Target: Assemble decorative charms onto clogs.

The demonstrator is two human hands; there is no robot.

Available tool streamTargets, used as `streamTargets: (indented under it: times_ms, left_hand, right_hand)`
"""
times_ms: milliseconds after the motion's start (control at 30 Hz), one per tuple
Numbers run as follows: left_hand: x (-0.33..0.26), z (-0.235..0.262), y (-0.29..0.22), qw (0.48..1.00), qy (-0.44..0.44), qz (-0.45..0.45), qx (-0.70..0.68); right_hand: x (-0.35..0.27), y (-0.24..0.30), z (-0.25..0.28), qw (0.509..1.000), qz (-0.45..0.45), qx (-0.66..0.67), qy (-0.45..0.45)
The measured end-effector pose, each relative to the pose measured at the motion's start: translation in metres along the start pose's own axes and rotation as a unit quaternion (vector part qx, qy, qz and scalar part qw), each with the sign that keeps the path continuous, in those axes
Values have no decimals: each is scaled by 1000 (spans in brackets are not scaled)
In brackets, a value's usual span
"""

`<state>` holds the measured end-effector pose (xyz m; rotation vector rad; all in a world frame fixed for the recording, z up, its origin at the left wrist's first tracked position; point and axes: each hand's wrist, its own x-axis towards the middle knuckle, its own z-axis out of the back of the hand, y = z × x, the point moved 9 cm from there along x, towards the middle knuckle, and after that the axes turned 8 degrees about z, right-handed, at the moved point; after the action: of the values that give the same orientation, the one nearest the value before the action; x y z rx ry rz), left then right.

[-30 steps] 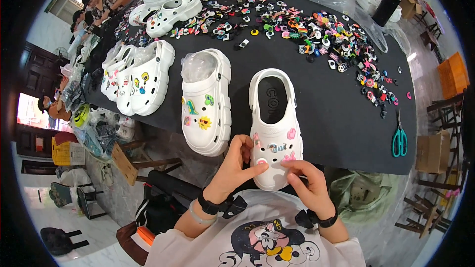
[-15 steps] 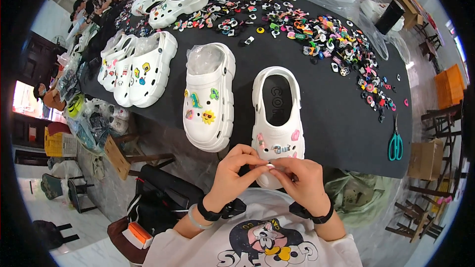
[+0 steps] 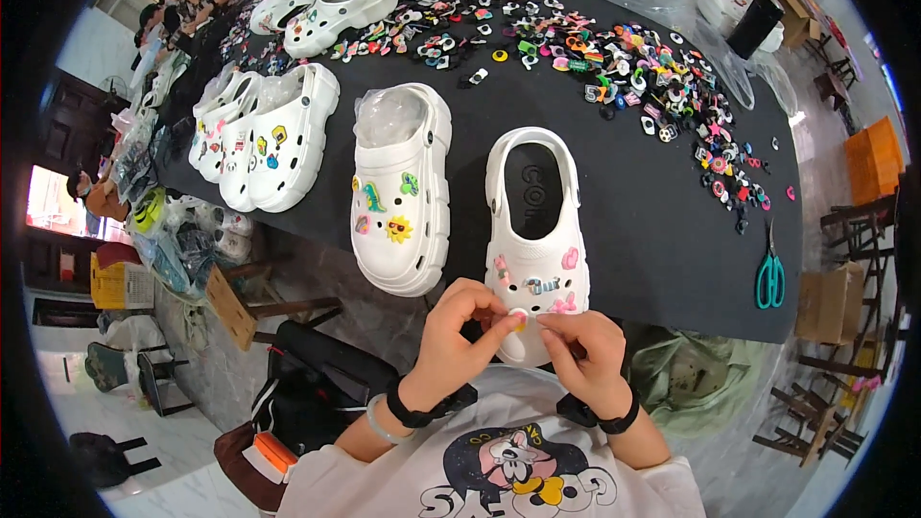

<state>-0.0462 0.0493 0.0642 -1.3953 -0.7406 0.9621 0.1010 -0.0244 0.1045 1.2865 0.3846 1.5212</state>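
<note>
A white clog (image 3: 533, 259) stands on the black table in front of me, toe toward me, with pink charms and a silvery lettering charm on its upper. Above its toe, my left hand (image 3: 462, 334) pinches a small white and yellow shoe charm (image 3: 519, 319) between thumb and finger. My right hand (image 3: 587, 350) is beside it, fingers curled and tips close together; whether they hold anything is hidden. Left of this clog is a matching white clog (image 3: 401, 201), stuffed with clear plastic and decorated with a dinosaur, a sun and other charms.
More decorated white clogs (image 3: 288, 149) stand to the left. Loose charms (image 3: 662, 86) lie in a heap across the far and right parts of the table (image 3: 672, 259). Teal-handled scissors (image 3: 770, 278) lie near the right edge. A black cylinder (image 3: 756, 24) is at the far right.
My hands have parted slightly; the right fingertips have drawn away from the charm, which now shows in the left fingers. A pink charm on the clog is less covered.
</note>
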Motion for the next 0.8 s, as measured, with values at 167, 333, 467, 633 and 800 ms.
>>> streamTargets:
  times_ms: [167, 333, 467, 633, 800]
  left_hand:
    - [1, 1, -15, 988, -65, -63, 127]
    - [8, 5, 1, 999, -24, -2, 43]
    - [12, 3, 9, 994, 38, 73, -75]
    - [5, 9, 34, 964, 111, 154, -186]
    - [3, 10, 37, 963, 122, 164, -177]
  right_hand:
    - [-2, -7, 3, 999, -18, 28, -17]
    - [-2, -10, 3, 999, -17, 49, -15]
    - [2, -7, 3, 1000, 0, 18, -8]
    - [1, -7, 2, 1000, 10, 14, -19]
    - [-2, -5, 1, 1000, 14, 13, -20]
